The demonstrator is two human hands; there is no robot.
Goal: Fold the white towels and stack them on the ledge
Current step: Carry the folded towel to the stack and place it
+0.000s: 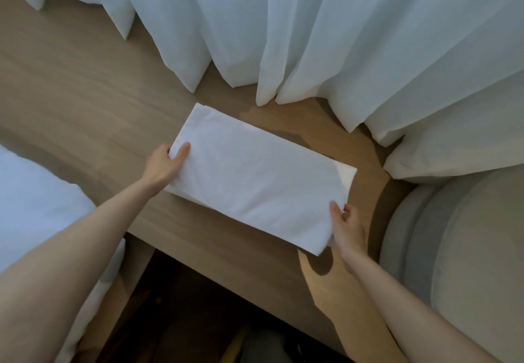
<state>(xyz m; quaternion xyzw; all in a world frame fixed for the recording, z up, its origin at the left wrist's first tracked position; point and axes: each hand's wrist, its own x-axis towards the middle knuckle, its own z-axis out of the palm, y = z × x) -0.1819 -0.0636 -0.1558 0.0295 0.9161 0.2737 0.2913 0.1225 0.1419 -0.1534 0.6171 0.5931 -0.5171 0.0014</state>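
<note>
A white towel (pixel 255 181), folded into a long rectangle, lies slantwise on the wooden ledge (pixel 85 101). My left hand (pixel 167 164) grips its left short end, thumb on top and fingers under the edge. At the near right corner my right hand (pixel 347 229) holds the towel the same way, thumb lying on the cloth and fingers beneath. That right end juts slightly past the ledge's front edge. A lower layer of the towel peeks out at the far right corner.
White curtains (pixel 283 30) hang along the back of the ledge, their hems touching the wood. A grey upholstered seat (pixel 459 255) stands at the right. White bedding (pixel 37 215) fills the left. Below the ledge's front edge is a dark gap.
</note>
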